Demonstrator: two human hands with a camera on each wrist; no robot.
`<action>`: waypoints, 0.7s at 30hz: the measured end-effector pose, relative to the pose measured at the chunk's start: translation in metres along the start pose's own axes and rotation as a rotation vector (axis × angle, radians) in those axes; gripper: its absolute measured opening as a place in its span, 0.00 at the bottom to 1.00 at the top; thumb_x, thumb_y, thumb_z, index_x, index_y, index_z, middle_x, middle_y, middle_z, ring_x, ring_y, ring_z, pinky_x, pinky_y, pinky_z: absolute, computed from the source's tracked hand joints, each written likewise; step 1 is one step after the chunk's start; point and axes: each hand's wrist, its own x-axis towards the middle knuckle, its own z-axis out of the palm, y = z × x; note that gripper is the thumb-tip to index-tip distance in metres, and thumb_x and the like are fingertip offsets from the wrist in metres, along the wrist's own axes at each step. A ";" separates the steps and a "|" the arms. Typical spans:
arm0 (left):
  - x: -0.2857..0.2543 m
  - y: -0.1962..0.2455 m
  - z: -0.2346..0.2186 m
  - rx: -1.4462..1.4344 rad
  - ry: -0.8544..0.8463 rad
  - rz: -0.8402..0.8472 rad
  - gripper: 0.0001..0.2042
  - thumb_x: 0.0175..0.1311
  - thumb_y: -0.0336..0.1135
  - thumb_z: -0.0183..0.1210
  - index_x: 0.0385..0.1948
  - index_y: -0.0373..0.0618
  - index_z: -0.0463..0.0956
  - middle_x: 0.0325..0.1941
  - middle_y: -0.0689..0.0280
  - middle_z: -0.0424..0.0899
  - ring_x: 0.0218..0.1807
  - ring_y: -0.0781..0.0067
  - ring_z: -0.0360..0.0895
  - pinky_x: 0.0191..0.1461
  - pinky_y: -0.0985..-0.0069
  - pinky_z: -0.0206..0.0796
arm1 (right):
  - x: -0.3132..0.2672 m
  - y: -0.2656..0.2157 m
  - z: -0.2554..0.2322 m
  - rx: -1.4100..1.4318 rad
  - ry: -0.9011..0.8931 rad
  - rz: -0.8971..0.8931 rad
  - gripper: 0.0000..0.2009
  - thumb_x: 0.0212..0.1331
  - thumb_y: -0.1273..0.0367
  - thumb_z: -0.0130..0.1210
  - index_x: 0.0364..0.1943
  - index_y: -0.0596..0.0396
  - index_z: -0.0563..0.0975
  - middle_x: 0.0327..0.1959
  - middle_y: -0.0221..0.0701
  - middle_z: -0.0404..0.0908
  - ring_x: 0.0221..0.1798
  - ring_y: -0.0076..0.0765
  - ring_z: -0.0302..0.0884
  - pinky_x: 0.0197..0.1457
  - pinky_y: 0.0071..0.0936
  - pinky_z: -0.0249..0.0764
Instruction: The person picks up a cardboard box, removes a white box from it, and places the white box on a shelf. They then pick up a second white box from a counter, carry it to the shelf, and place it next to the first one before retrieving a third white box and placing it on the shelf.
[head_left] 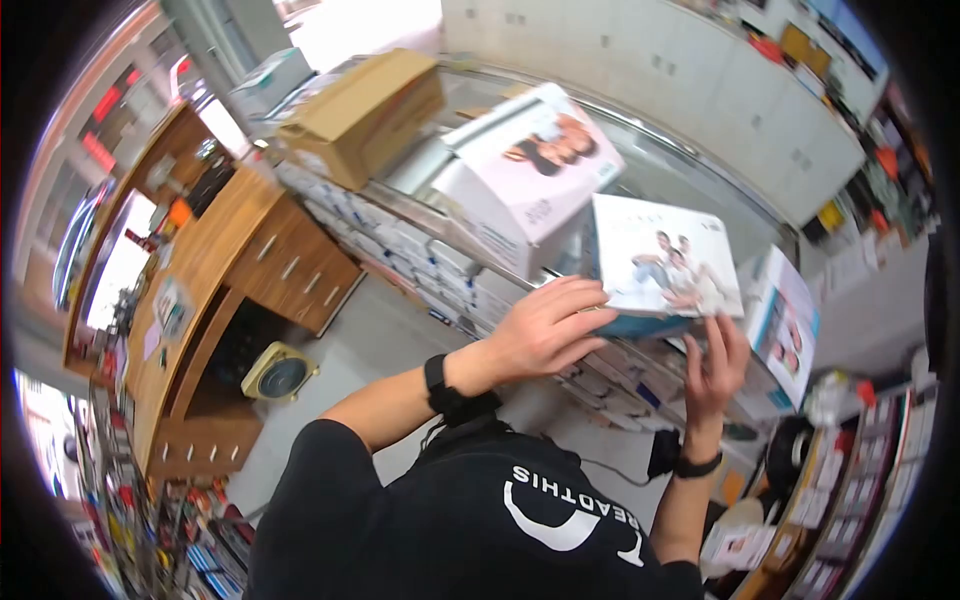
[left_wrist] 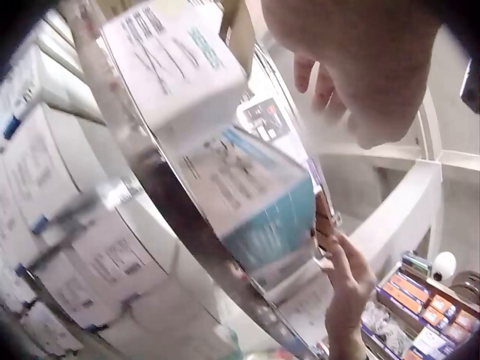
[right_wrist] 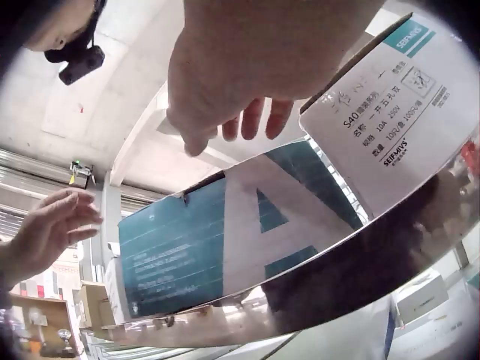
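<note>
Wooden desk [head_left: 215, 250] with drawers sits at the left, a round fan [head_left: 280, 377] on the grey floor [head_left: 375, 335] beside it. White cabinets [head_left: 690, 80] line the far wall. Bright daylight pours through the doorway [head_left: 365, 25] up top. Stocked racks [head_left: 870, 470] crowd the right.
</note>
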 end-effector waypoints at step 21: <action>-0.163 -0.405 -0.362 -0.155 0.885 -0.984 0.14 0.63 0.42 0.47 0.44 0.44 0.70 0.38 0.69 0.73 0.41 0.78 0.68 0.44 0.80 0.59 | 0.095 -0.246 0.278 1.009 -0.385 0.645 0.20 0.52 0.75 0.53 0.52 0.60 0.70 0.45 0.33 0.74 0.45 0.30 0.71 0.46 0.23 0.69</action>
